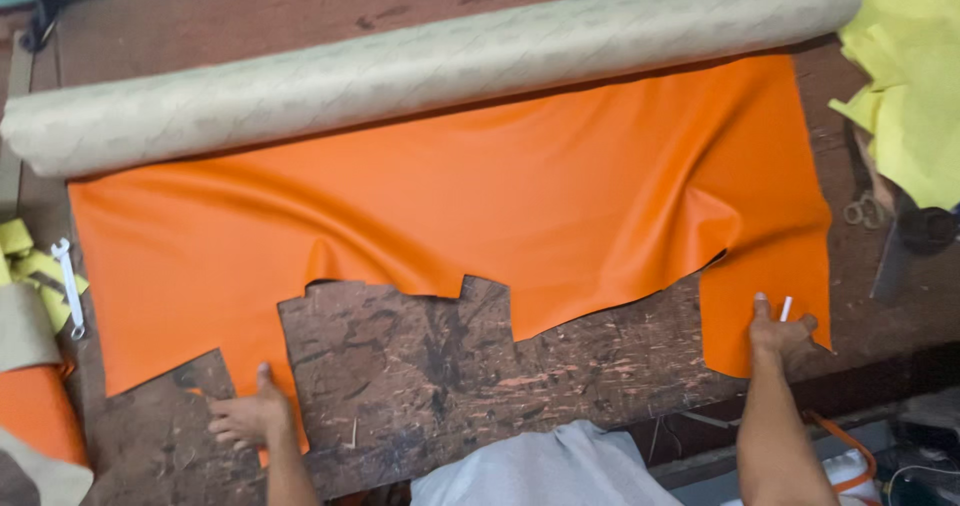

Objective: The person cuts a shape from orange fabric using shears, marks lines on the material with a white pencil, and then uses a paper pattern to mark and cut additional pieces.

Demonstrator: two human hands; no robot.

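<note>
- Orange leather sheet [500, 196] lies spread face-up on a worn, scarred wooden workbench [420, 366], unrolled from a pale beige roll [420, 66] across the far side; its near edge is already cut into stepped notches.
- Left hand [245, 416] rests on a narrow strip at the sheet's lower left, fingers bent and spread down on the strip; whether they pinch it or only press cannot be told.
- Right hand [782, 334] presses the lower right flap, thumb out, with a small white marking stick [786, 309] held between the fingers.
- Risk, as I judge it: the sheet bulges in soft folds near the middle and right, so a tug from either hand could drag the material askew or deepen a crease, and any line drawn over it would wander.
- The narrow left strip looks weak and could tear or stretch if pulled.
- Scissors [858, 211] lie near the yellow material [900, 86] on the right, partly buried and hard to read; a spanner [68, 286] sits at the left.
- Both forearms are cut off by the frame's bottom edge, and the left fingertips blur into the bench.
</note>
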